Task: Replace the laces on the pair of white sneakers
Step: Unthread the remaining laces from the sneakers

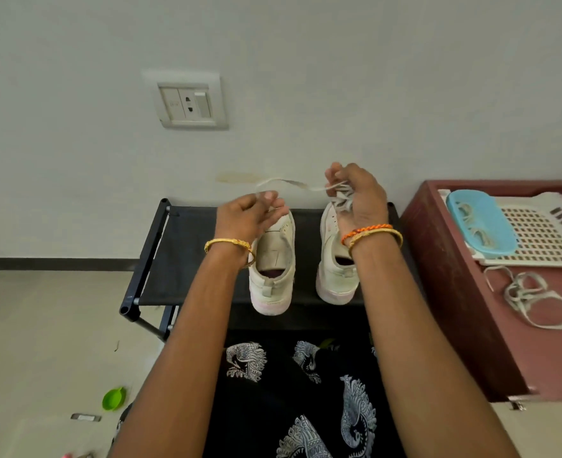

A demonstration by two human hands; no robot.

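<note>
While the two white sneakers (274,269) stand side by side on the black rack (187,259), your left hand (246,216) pinches one end of a lace (286,183) and your right hand (359,196) grips its bunched rest.

Both hands hold one white lace (289,184) above two sneakers. The right hand (359,196) grips its bunched end; the left hand (250,214) pinches the other end, left of that bunch.
</note>
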